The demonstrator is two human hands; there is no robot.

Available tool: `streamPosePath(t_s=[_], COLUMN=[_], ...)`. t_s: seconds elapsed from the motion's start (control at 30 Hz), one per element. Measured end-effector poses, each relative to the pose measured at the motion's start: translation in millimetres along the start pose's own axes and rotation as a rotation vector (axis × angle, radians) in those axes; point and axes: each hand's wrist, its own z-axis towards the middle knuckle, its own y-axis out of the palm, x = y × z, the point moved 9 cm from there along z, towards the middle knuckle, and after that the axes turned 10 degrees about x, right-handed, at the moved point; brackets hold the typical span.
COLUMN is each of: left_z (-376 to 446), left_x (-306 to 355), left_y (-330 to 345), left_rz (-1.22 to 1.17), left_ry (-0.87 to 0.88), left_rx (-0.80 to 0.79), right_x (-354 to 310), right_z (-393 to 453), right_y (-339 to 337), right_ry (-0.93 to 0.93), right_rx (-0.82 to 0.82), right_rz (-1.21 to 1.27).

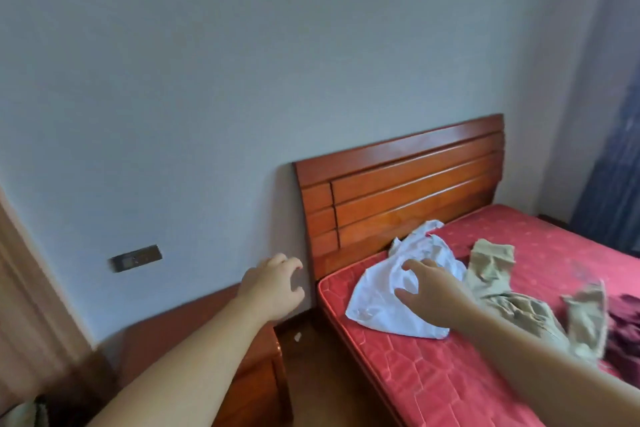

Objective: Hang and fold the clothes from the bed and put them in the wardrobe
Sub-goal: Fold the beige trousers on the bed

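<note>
Right hand (434, 291) over white shirt (388, 295) on red mattress (433, 374), fingers spread, gripping nothing. Left hand (273, 284) left of bed, loosely curled, empty.

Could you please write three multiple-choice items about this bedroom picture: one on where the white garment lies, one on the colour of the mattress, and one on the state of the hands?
1. Where does the white garment lie?
A. on the floor
B. on the mattress, near the headboard
C. on a hanger

2. What colour is the mattress?
A. red
B. green
C. grey

3. What is the state of the two hands?
A. both grip the white garment
B. the left holds a hanger
C. both are spread and hold nothing

Answers:
1 B, since the crumpled white cloth rests on the mattress corner just below the wooden headboard.
2 A, as its quilted surface is plainly red.
3 C, because the right hand reaches over the garment with fingers apart, and the left hand hangs over the gap beside the bed, also with nothing in it.
</note>
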Motion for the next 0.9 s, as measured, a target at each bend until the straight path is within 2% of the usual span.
streamPosePath(t_s=[0.13,0.27,0.4,0.67,0.9], left_z=[-23,-71,-132,-213,-256], left_x=[78,147,215,333,403], left_y=[35,73,94,93,79], left_rz=[-0.052,0.007,-0.087,-0.138,-0.121], left_ry=[0.184,0.421,0.564,0.723,0.726], left_rx=[-0.047,-0.11,-0.185,-0.216,-0.219], right_x=[63,110,151,210,264], right_z=[-76,-174,-272,-405,-471], right_y=[-22,-39,-55,-102,-149], right_ry=[0.171,0.373,0.578,0.789,0.855], right_rx=[-0.009,0.037,0.02,0.077,0.148], right_rz=[-0.032,-0.034,-0.085,-0.059,0.026])
